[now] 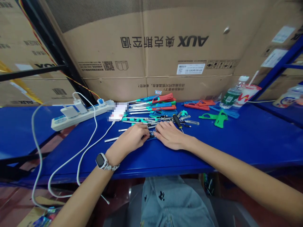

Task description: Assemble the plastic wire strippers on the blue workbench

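Observation:
My left hand [136, 136] is closed, its fingers pinched at a long-necked lighter [111, 139] lying near the middle of the blue table. The lighter's metal tube sticks out to the left beneath that hand. Close beside it, my right hand [170, 135] has its fingers curled down on the lighter's handle end, where a bit of blue casing and thin wires show. Fingers hide most of the handle. Just behind my right hand lies a black and yellow screwdriver [177, 121]. Beyond both hands, several lighters [151, 107] with blue, red and green handles lie in a pile.
Loose orange casing halves [200, 104] and green casing halves [220, 119] lie to the right. A water bottle [232, 96] and a lidded cup [247, 95] stand behind them. On the left are a power strip [78, 118], trailing white cables [96, 121] and a phone [119, 111]. Cardboard boxes [153, 63] wall the back.

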The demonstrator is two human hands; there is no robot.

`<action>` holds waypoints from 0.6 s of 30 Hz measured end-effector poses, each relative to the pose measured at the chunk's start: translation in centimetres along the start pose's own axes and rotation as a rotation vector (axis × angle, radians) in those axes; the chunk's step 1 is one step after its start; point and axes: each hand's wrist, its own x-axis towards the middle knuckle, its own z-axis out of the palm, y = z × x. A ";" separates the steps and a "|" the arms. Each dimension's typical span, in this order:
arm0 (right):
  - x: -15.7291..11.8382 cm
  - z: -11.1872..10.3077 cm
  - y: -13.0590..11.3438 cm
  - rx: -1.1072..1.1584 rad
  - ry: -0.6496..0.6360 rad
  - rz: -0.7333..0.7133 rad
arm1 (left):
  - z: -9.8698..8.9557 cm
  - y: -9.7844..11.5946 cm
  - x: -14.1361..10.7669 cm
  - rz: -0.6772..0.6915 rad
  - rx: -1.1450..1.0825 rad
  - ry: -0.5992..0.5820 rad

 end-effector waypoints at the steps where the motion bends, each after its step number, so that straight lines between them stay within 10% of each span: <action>1: 0.0 0.0 0.0 0.003 0.001 0.001 | 0.0 -0.1 0.0 0.003 0.003 -0.002; 18: 0.0 -0.2 -0.4 -0.001 -0.006 0.023 | 1.5 3.8 -2.9 -0.114 0.156 0.078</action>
